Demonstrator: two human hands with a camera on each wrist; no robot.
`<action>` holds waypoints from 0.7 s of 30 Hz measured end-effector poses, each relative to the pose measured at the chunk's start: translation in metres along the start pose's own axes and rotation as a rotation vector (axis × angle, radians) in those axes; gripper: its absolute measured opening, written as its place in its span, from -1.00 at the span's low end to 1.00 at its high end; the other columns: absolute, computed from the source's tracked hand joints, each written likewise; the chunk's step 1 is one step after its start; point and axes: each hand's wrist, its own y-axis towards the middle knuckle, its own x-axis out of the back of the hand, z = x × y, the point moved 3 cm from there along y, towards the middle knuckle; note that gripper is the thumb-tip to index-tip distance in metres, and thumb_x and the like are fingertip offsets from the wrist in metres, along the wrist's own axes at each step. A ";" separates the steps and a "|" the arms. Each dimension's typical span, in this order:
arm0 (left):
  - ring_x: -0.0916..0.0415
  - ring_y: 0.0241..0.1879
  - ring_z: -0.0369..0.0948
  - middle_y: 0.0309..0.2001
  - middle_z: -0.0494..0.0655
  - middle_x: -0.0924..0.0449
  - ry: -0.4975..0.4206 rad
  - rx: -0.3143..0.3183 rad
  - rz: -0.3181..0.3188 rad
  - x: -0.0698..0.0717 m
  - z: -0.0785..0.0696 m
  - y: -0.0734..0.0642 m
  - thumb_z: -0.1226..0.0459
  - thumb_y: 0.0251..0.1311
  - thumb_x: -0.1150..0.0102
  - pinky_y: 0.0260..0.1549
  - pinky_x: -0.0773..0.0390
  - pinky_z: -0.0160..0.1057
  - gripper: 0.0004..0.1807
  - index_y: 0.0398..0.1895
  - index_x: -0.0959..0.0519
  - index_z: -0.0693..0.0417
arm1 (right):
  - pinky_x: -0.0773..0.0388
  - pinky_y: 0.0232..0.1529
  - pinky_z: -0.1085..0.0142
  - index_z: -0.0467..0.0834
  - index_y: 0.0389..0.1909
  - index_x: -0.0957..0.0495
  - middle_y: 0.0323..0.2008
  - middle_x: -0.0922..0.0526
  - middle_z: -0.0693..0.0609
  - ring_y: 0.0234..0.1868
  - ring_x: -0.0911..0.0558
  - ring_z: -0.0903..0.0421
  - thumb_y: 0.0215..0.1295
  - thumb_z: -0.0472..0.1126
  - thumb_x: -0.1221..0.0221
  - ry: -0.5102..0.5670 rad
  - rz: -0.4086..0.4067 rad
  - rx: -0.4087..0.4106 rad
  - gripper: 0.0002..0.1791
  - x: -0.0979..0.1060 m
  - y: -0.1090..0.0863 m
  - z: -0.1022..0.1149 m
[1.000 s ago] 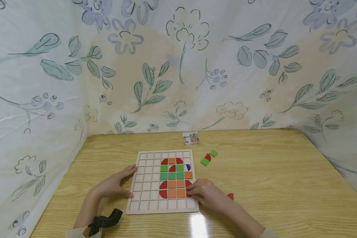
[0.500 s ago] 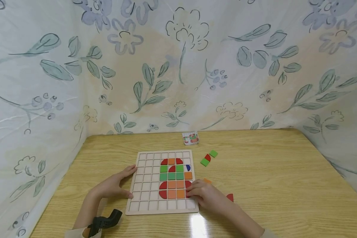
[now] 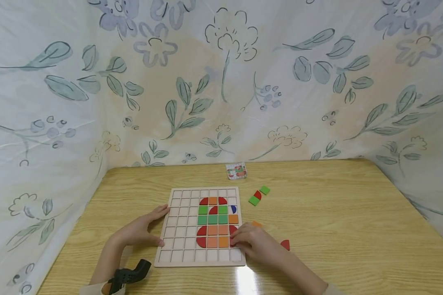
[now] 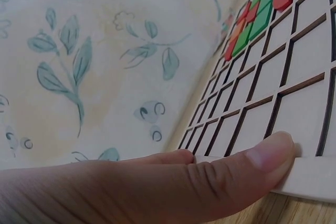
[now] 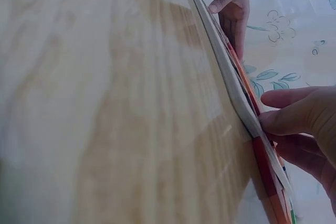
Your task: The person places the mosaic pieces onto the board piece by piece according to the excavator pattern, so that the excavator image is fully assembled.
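Observation:
A light wooden grid board (image 3: 175, 243) lies on the table, partly filled with red, orange, green and blue tiles. At its left edge my left hand (image 3: 138, 230) rests with fingers spread; in the left wrist view the straight thumb (image 4: 247, 177) lies on the rim. My right hand (image 3: 256, 242) reaches over the right edge, bent fingertips at a red quarter-circle tile (image 3: 232, 242) in the right column and largely covering it. In the right wrist view, thumb and index finger (image 5: 286, 97) come close together at the board's edge.
Right of the board lie two green square tiles (image 3: 265, 190) with a red quarter-circle tile (image 3: 257, 194) between them. An orange tile (image 3: 257, 224) and another red tile (image 3: 285, 244) lie near my right hand. A small pattern card (image 3: 236, 171) stands behind the board.
The board has slid very slightly toward me and to the left in the head view. Both hands keep nearly the same pose, and the tiles on the board look the same.

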 end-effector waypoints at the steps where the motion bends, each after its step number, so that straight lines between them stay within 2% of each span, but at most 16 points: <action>1: 0.24 0.38 0.23 0.44 0.16 0.15 0.001 -0.002 0.001 0.000 0.000 0.000 0.02 -0.22 -0.43 0.20 0.04 0.31 0.09 0.42 -0.08 0.07 | -0.52 -0.07 0.41 -0.05 -0.30 -0.68 -0.22 -0.64 0.17 -0.11 -0.55 0.23 0.15 -0.31 -0.22 0.008 0.001 -0.004 -0.86 0.000 0.000 0.000; 12: 0.22 0.38 0.22 0.44 0.17 0.15 0.019 0.004 0.004 0.001 -0.004 0.000 0.03 -0.20 -0.42 0.21 0.02 0.28 0.08 0.42 -0.07 0.09 | -0.52 -0.18 0.46 -0.06 -0.36 -0.62 -0.35 -0.63 0.23 -0.24 -0.53 0.34 0.15 -0.39 -0.20 0.098 -0.006 -0.017 -0.84 0.003 0.004 -0.005; 21: 0.18 0.38 0.21 0.44 0.15 0.13 0.055 0.003 -0.014 -0.001 -0.004 0.004 0.00 -0.19 -0.41 0.21 -0.03 0.27 0.08 0.42 -0.07 0.09 | -0.53 -0.12 0.40 -0.04 -0.37 -0.60 -0.25 -0.62 0.20 -0.14 -0.55 0.24 0.12 -0.43 -0.20 0.044 -0.045 -0.029 -0.80 0.004 0.004 -0.006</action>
